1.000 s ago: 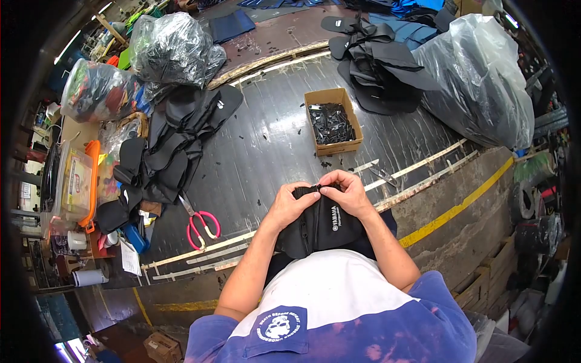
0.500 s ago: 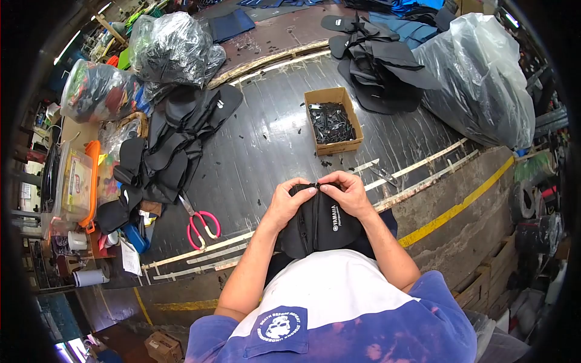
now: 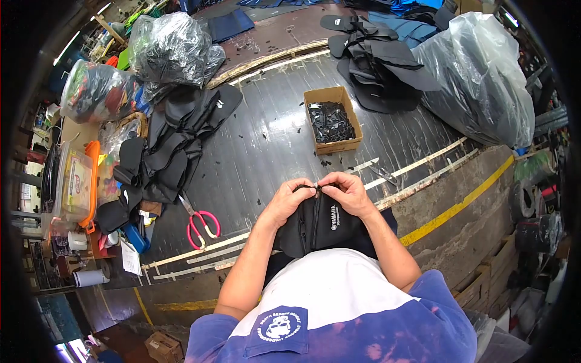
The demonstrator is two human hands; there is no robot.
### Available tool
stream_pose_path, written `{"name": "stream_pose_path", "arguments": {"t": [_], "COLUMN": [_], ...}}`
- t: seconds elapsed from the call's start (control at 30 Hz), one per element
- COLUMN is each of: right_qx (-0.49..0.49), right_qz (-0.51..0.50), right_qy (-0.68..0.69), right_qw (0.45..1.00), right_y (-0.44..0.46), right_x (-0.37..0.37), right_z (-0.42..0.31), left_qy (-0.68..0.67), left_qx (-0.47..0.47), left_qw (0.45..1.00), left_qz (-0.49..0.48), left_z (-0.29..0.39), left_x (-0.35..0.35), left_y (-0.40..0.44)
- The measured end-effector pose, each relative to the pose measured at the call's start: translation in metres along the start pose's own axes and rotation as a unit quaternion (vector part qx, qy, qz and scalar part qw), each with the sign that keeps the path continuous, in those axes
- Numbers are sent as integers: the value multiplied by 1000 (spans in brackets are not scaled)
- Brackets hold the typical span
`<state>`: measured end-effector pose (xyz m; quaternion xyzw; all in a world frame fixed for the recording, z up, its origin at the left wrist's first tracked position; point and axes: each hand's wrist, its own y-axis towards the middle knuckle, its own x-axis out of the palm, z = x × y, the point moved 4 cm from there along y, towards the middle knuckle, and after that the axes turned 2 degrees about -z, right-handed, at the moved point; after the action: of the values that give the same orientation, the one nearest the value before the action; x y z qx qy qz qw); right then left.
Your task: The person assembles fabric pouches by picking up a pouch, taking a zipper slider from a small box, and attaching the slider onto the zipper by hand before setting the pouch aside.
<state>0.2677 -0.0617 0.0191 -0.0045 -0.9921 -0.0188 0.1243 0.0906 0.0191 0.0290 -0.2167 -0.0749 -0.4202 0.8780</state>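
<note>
Head view: black pouch [image 3: 325, 227] held in front of the person's torso, its upper edge between both hands, a zip-like strip [image 3: 304, 228] down its face
Left hand [image 3: 293, 201]: thumb and fingertips closed in a pinch on that upper edge
Right hand [image 3: 348, 192]: the same tight pinch, just beside the left; a tiny pale spot between the tips is too small to identify
Good handling: probably both pinches level, fabric taut and untwisted, thumbs close to the edge's end
Pouch lettering: "YAMAHA" in white below the right hand, a smaller line alongside it illegible
Carton [image 3: 339, 147]: beyond the hands, with small dark parts [image 3: 331, 124] inside
Scissors [image 3: 192, 212]: pink-handled, left of the left hand
Black pieces [image 3: 175, 142]: heaped farther out past the scissors, their white marks unreadable
Shirt patch [image 3: 276, 327]: nearer the body than either hand, "DEATH BEFORE DEFEAT" arched over a white skull
</note>
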Motion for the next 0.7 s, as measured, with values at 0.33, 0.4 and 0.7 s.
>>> {"name": "stream_pose_path", "arguments": {"t": [0.33, 0.4, 0.7], "right_qx": [-3, -8, -24], "right_qz": [-17, -6, 23], "right_qy": [-45, -44, -19], "right_qw": [999, 999, 999], "right_y": [2, 2, 0], "right_x": [2, 3, -1], "right_z": [-5, -4, 3], "left_qy": [14, 0, 121], "left_qx": [1, 7, 0], "left_qw": [1000, 1000, 992], "left_qz": [8, 18, 26], "left_z": [10, 14, 7], "left_x": [5, 7, 1], "left_y": [-5, -9, -6]}}
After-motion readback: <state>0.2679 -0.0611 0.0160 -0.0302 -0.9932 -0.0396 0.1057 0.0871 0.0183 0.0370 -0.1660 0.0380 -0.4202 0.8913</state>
